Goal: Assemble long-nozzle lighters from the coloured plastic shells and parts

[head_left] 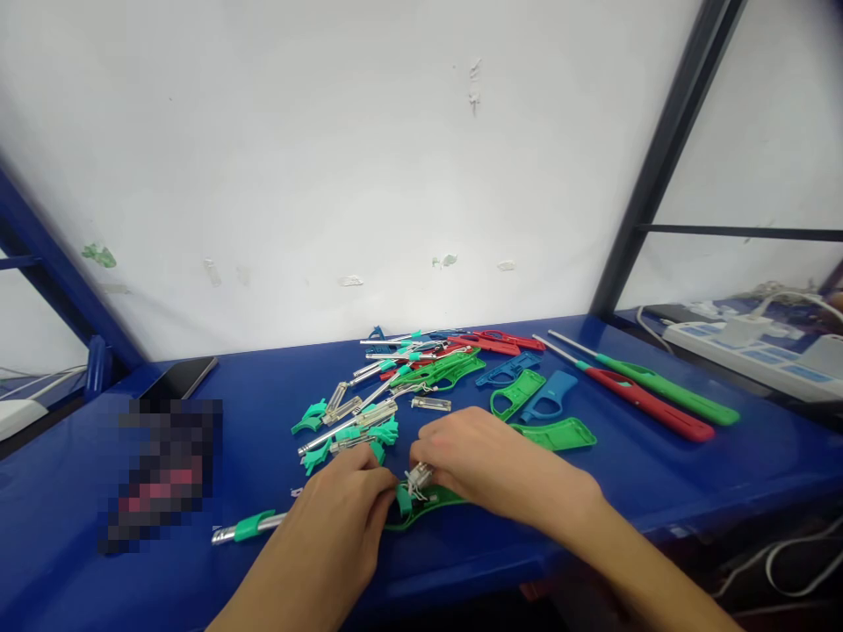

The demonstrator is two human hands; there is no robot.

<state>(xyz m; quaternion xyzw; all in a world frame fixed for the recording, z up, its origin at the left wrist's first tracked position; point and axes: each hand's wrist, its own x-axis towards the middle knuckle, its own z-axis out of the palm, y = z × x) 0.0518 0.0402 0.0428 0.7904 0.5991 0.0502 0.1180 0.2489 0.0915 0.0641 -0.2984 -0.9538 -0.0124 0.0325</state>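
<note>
My left hand [349, 500] and my right hand [480, 456] meet near the front edge of a blue table [263, 412]. Both are closed on a green lighter shell [428, 507] that lies flat. A teal part and a small wire piece [416, 478] sit in the shell between my fingertips. A metal tube with a green collar [247, 527] sticks out to the left of my left hand. Just beyond my hands lies a heap of metal tubes and teal parts [356, 421].
Green, blue and red handle shells [527, 391] lie behind my right hand. Two finished long lighters, green [665, 391] and red [649, 408], lie at the right. A phone [179, 377] lies at the back left, a power strip [751, 355] at the far right.
</note>
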